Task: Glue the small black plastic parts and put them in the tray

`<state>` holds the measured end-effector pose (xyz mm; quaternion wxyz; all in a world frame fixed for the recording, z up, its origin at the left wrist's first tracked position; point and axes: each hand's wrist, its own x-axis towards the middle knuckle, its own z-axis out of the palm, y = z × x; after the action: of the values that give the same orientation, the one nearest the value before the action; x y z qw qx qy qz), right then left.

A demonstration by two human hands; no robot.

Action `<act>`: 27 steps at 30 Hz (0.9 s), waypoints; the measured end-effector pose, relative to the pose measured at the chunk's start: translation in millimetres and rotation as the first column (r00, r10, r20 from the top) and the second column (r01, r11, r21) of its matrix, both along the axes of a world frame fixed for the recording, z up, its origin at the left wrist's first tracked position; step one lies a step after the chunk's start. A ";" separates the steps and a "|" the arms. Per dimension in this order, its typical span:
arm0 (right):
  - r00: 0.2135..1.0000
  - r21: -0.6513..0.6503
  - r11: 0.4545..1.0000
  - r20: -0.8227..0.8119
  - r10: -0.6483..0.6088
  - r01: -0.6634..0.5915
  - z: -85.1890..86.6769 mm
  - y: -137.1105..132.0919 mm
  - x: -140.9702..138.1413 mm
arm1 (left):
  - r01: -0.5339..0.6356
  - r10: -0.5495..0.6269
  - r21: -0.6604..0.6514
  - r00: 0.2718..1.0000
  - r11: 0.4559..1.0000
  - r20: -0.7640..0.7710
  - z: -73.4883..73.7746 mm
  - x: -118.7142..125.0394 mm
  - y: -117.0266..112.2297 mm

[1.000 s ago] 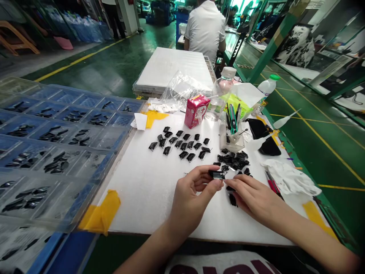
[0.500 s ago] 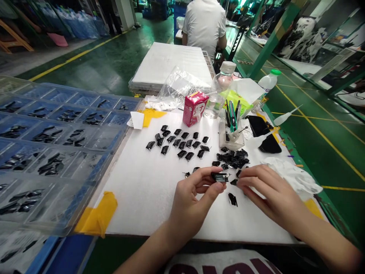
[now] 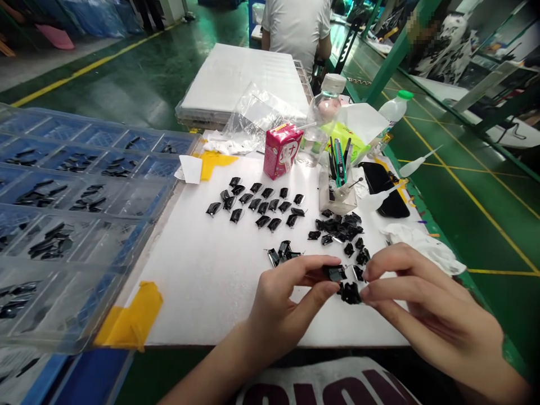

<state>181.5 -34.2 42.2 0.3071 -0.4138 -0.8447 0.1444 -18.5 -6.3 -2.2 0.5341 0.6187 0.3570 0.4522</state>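
Observation:
My left hand [image 3: 283, 295] pinches a small glossy black plastic piece [image 3: 335, 273] between thumb and index finger, above the white work surface. Close to it on the right, my right hand [image 3: 430, 304] has its fingertips together on another small black piece [image 3: 358, 273] with a shiny edge; the fingers partly cover it. More black pieces [image 3: 349, 293] lie just below the fingertips. Behind the left hand is a small cluster of black pieces [image 3: 283, 252]. A heap of dark pieces [image 3: 340, 226] lies beyond both hands, and loosely spaced curved black pieces [image 3: 264, 206] lie farther left.
A clear divided tray [image 3: 90, 239] with black parts stands at left. Toward the back are a red drink carton [image 3: 280, 152], a tool holder [image 3: 331, 197] with tweezers and a cutter, bottles and a phone [image 3: 382, 188]. A person in white [image 3: 295, 28] sits beyond stacked white sheets [image 3: 244, 81].
The right hand has closed its fingertips on a small black piece and come level with the left-held piece. The left-held piece has turned. The camera view has shifted slightly.

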 end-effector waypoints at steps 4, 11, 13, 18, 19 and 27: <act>1.000 0.013 1.000 -0.017 -0.019 0.019 -3.2 -1.1 0.6 | 0.007 -0.005 0.077 1.000 0.997 -0.026 0.0 -1.0 0.8; 0.998 0.008 0.999 -0.040 -0.042 0.042 -4.1 -3.5 4.5 | 0.020 -0.019 0.456 1.000 0.890 -0.006 -12.4 1.9 2.9; 0.998 0.008 0.999 -0.058 -0.031 0.031 -4.3 -3.0 5.3 | 0.037 -0.042 0.526 0.999 0.850 -0.004 -16.0 3.3 3.9; 0.995 -0.045 0.999 -0.097 0.001 -0.006 -5.9 -3.5 7.7 | 0.077 -0.065 0.589 0.997 0.804 -0.042 -17.5 4.9 5.4; 0.994 -0.049 0.999 -0.105 0.004 -0.009 -6.2 -4.5 8.6 | 0.080 -0.071 0.597 0.997 0.798 -0.039 -17.2 5.0 5.4; 0.990 -0.011 0.996 -0.102 -0.094 0.093 -6.5 -18.3 1.2 | 0.077 -0.082 0.597 0.996 0.798 -0.019 -15.4 5.3 5.3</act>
<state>182.7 -52.5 35.7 0.3551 -0.4459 -0.8072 0.1532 -13.2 -1.0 -17.6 0.3319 0.7681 0.1683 0.5211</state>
